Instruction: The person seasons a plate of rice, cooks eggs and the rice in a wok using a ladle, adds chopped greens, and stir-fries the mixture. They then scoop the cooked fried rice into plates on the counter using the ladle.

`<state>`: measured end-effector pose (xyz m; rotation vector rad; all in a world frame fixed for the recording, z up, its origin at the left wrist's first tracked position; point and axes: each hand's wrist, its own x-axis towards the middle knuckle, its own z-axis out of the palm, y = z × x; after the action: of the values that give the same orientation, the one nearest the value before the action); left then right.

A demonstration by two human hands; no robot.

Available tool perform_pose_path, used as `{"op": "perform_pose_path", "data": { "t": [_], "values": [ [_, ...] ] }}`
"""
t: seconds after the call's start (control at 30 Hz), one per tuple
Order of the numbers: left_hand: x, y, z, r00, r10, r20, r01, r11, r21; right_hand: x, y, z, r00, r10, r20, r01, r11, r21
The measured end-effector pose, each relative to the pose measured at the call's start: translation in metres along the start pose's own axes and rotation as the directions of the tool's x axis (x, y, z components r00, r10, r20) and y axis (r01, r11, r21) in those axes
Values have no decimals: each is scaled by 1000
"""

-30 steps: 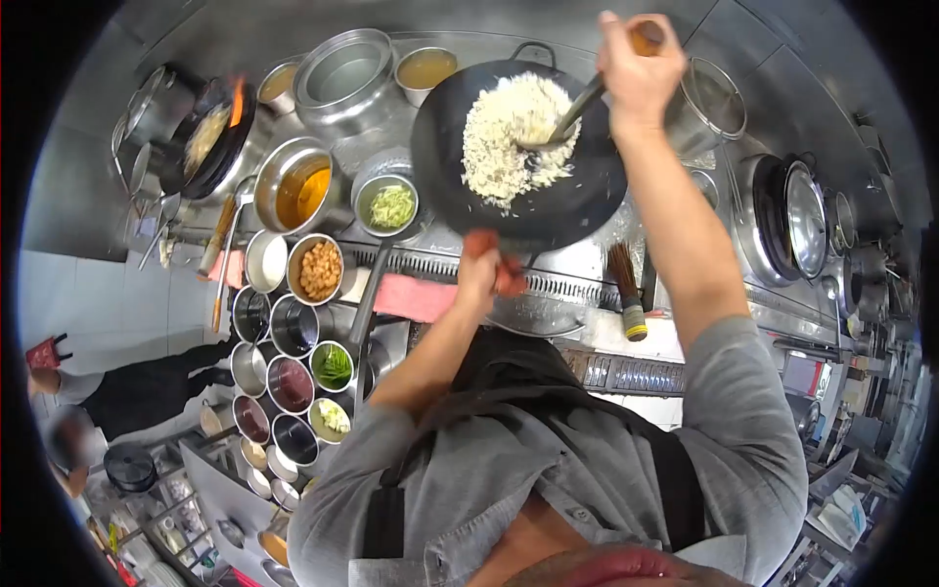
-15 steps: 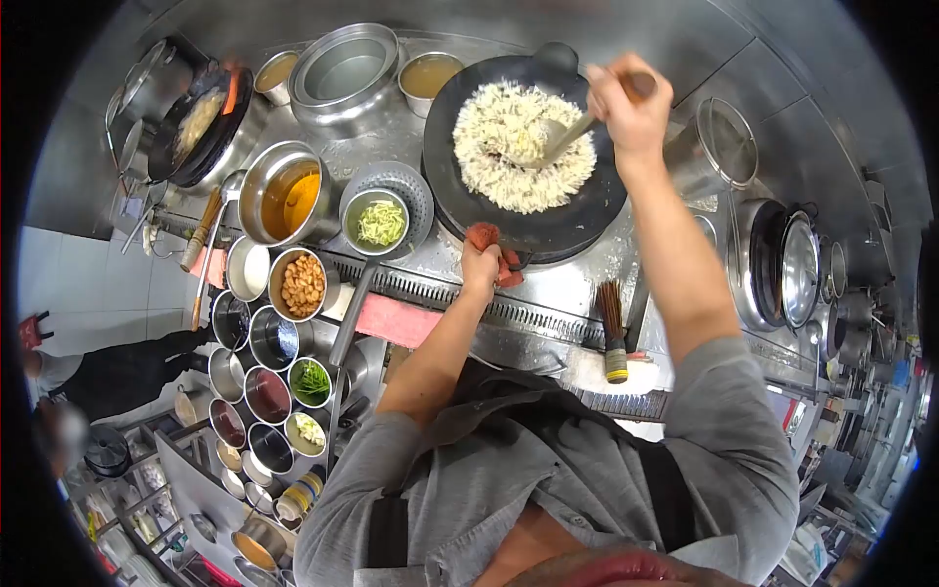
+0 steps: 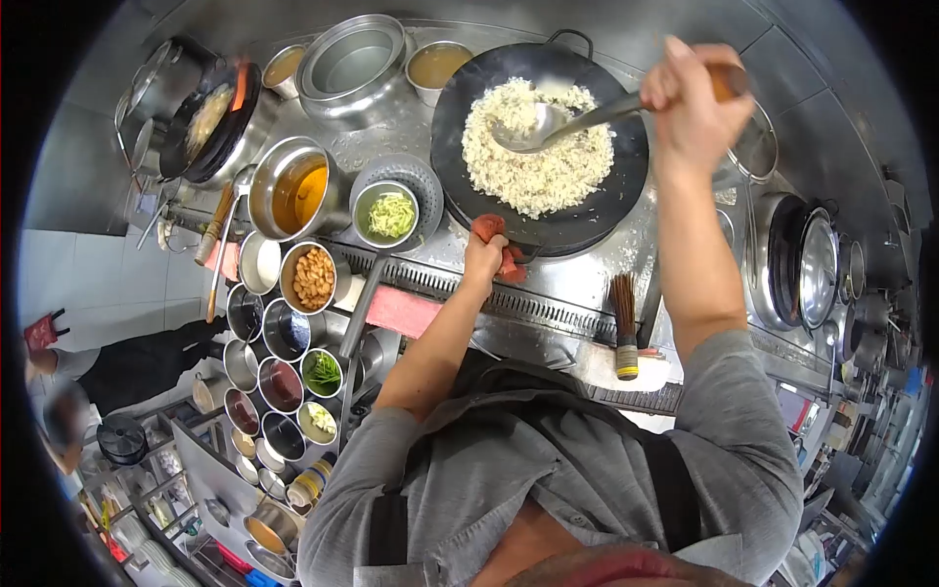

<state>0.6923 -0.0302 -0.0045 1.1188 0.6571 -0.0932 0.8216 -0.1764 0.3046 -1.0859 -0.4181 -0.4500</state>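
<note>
A black wok (image 3: 450, 161) stands on the stove with a broad layer of rice (image 3: 543, 186) inside it. Up at the wok's right, my right hand (image 3: 690, 108) is wrapped round the wooden handle of a metal ladle (image 3: 606, 110). The ladle's bowl rests among the rice near the middle, tilted. At the wok's near edge, my left hand (image 3: 481, 262) is closed on a red cloth (image 3: 511, 264) against the near loop handle. The far loop handle is bare.
Left of the wok, a pan of shredded green vegetable (image 3: 391, 213) sits on a perforated strainer (image 3: 424, 186). A pot of orange liquid (image 3: 303, 201) and several ingredient tins stand further left. A bamboo brush (image 3: 625, 328) lies at the stove's front. Another person (image 3: 137, 362) is far left.
My right hand and the ladle handle have swung right and slightly up. The rice looks more spread, and the far wok handle is now visible. The whole view has shifted slightly.
</note>
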Motion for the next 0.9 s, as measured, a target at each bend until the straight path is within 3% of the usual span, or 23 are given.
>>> {"op": "perform_pose_path", "data": {
  "t": [0.07, 0.13, 0.2, 0.27, 0.33, 0.37, 0.4, 0.43, 0.47, 0.6, 0.63, 0.7, 0.73, 0.8, 0.83, 0.87, 0.9],
  "values": [
    [11, -19, -12, 999, 43, -31, -41, 997, 65, -17, -1, -12, 950, -98, 297, 85, 995, 56],
    [6, -22, -26, 992, 126, -5, -125, 987, 96, -44, 34, -27, 913, 83, 399, 47, 951, -306],
    [-17, -9, -45, 974, 150, -173, -143, 988, 53, -37, 28, -22, 904, 53, 423, 118, 923, -367],
    [-18, -39, -92, 833, 499, -237, -398, 840, 368, -29, 8, -17, 939, 19, 344, 177, 831, -527],
    [-68, -15, -114, 896, 334, -293, -154, 852, 501, -24, -19, -27, 966, -26, 256, 131, 906, -401],
    [-78, -31, -134, 897, 325, -298, -144, 854, 499, -29, -17, -34, 977, -5, 214, 75, 944, -322],
    [-78, -53, -155, 923, 294, -249, -64, 754, 654, -35, -9, -40, 985, 10, 175, 31, 972, -232],
    [-78, -65, -166, 945, 257, -204, 1, 619, 786, -42, 19, -47, 986, -21, 163, 67, 956, -284],
    [-82, -68, -169, 944, 263, -201, -4, 618, 786, -46, 44, -52, 987, -51, 150, 100, 936, -338],
    [-80, -67, -170, 913, 338, -227, 35, 491, 871, -42, 11, -2, 997, -12, 71, 19, 995, -99],
    [-84, -64, -174, 900, 354, -254, 91, 418, 904, -48, 7, 1, 997, -5, 73, 12, 995, -96],
    [-88, -57, -179, 903, 324, -282, 141, 396, 907, -57, 0, 5, 950, -145, 275, 161, 986, -37],
    [-89, -48, -178, 906, 297, -303, 182, 373, 910, -71, 11, 10, 966, -94, 242, 124, 986, -115],
    [-80, -36, -188, 933, 218, -286, 173, 426, 888, -69, 39, -6, 925, 20, 380, 163, 881, -444],
    [-69, -35, -194, 924, 197, -327, 197, 489, 850, -61, 27, 5, 880, -69, 469, 332, 796, -506],
    [-67, -32, -199, 917, 163, -364, 226, 540, 811, -56, 24, 5, 896, -29, 444, 290, 796, -532],
    [-60, -27, -202, 898, 255, -358, 194, 501, 843, -50, 11, 1, 935, -6, 354, 221, 791, -571]
  ]
}}
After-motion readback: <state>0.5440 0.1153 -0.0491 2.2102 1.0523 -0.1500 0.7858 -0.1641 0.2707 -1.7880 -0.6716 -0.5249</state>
